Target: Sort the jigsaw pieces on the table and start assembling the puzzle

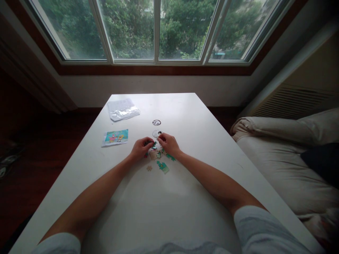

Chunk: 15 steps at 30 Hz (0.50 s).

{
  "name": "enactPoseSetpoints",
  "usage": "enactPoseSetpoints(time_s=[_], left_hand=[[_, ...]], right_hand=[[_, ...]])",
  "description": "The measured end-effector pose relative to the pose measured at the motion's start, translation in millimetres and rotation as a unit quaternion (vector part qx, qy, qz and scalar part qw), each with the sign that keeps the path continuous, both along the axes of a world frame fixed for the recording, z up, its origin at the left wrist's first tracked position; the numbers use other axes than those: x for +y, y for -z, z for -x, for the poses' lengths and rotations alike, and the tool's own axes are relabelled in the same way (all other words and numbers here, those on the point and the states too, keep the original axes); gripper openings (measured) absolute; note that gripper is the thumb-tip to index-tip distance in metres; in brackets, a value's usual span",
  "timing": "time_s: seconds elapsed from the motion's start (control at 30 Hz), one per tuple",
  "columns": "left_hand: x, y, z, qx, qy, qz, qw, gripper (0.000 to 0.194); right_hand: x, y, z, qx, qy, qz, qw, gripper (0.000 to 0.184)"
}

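Note:
Jigsaw pieces lie in a loose pile on the white table [164, 197], partly covered by my hands. My left hand [141, 149] is at the left of the pile, its fingers closed on a green jigsaw piece [154, 144]. Across from it, my right hand [170, 144] has its thumb and fingertips pinched together; what they hold is too small to make out. Nearer to me are a few joined green pieces [162, 167] and a single beige piece [149, 168]. Just beyond the right fingertips is a round, pale disc [156, 133].
A second round item [156, 122] lies farther back. To the left are a colourful cartoon picture card [115, 137] and a clear plastic bag [123, 109]. A window [156, 31] rises beyond the table, and a beige sofa [270, 158] stands at the right.

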<state>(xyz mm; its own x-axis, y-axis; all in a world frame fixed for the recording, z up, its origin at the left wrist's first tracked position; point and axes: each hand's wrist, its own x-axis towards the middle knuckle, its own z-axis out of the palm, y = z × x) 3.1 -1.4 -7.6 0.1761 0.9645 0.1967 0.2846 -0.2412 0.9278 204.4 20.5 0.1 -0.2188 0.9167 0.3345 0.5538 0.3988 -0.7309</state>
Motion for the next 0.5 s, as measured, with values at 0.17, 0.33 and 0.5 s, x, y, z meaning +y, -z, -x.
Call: enactPoseSetpoints(time_s=[0.17,0.33,0.5], left_hand=[[1.7,-0.1,-1.0,-0.048,-0.012,0.012,0.999,0.027],[0.5,-2.6,-0.9,-0.023,-0.038,-0.023,0.999,0.022],[-2.7,-2.8,-0.6,-0.001,-0.035,-0.005,0.999,0.022]], right_hand=[[-1.9,1.2,3.4,0.02,-0.048,0.013,0.999,0.021],[-4.4,-2.2,4.5,0.064,-0.096,0.021,0.993,0.023],[-6.6,-3.8,4.1,0.076,-0.1,0.02,0.992,0.018]])
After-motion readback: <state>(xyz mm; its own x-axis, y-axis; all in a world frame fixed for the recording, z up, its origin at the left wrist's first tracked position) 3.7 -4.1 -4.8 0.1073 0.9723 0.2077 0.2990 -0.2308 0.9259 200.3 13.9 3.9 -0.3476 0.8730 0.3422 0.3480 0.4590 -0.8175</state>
